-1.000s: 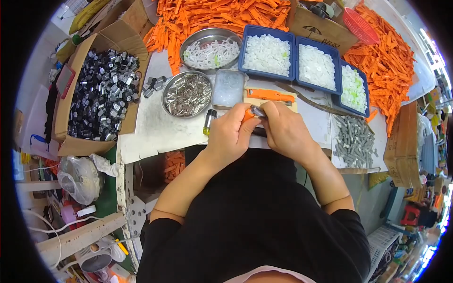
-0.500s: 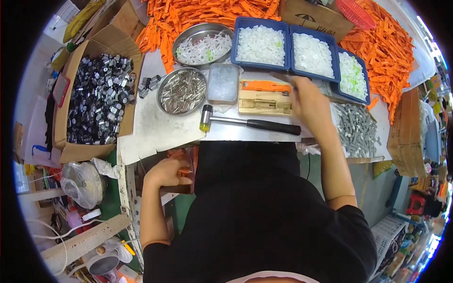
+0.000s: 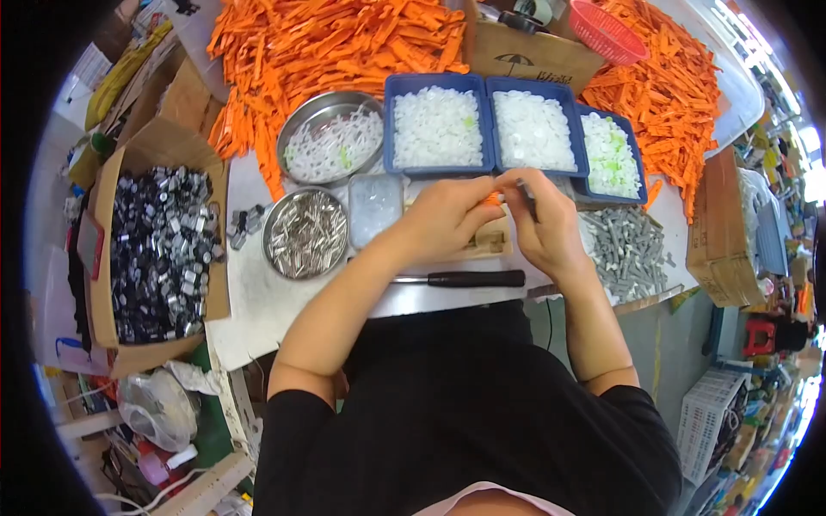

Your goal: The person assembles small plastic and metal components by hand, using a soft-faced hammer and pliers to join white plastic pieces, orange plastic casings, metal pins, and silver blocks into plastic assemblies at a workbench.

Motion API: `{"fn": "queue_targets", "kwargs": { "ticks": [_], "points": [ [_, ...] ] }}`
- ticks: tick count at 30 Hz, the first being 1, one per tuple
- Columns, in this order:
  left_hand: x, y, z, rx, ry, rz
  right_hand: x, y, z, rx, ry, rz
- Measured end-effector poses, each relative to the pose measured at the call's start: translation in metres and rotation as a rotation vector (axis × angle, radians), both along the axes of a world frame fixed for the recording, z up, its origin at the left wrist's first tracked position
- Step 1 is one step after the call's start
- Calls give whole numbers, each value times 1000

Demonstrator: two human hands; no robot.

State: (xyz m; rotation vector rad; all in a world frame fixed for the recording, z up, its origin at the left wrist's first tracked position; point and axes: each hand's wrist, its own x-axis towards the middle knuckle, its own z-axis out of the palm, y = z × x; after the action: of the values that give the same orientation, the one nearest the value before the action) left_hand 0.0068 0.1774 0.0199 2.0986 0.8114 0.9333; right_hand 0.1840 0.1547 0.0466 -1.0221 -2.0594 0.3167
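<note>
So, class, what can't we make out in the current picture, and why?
In the head view:
Orange piece: mostly covered by the left hand and right hand.
Dark piece: partly covered by the right hand; exact shape unclear.
Wooden block: largely hidden behind the hands.
Black-handled tool: left end hidden by the left forearm.
Larger orange heap: cut off by the top edge.

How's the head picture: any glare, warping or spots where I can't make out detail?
Head view: bright lights blow out along the right rim; the scene bends toward the black border; metal pins glint; the black shirt shows little detail; the orange piece between left hand and right hand is mostly hidden.
</note>
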Motion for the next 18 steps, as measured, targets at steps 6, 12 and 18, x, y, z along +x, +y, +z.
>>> {"fn": "queue_targets", "kwargs": {
  "ticks": [6,12,18],
  "points": [
    [2,-22,13,-240,-230,185,-1,13,-11,-125,-24,61],
    [-5,-33,10,-184,-178,255,-13,0,-12,-152,-108,53],
    [-23,-70,0,-848,-273,41,2,-20,4,-133,-410,292]
  ]
}}
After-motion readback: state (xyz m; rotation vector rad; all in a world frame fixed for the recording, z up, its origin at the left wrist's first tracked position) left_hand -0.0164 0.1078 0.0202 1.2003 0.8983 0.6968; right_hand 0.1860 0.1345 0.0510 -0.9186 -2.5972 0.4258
